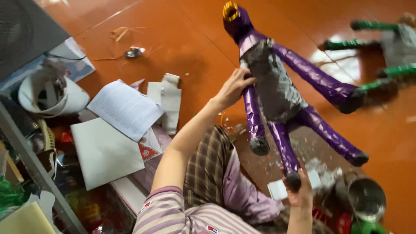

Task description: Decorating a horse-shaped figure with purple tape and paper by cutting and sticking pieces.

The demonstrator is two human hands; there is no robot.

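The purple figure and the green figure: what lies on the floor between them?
In the head view, nothing lies between the purple figure and the green figure; only bare orange floor with a bright light reflection shows there.

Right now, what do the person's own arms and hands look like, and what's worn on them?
Both hands are bare, with no gloves, rings or watch visible. The left hand has a bare forearm and a short sleeve in pale purple and white stripes. The right hand shows only a bare wrist and forearm; its sleeve is out of view.
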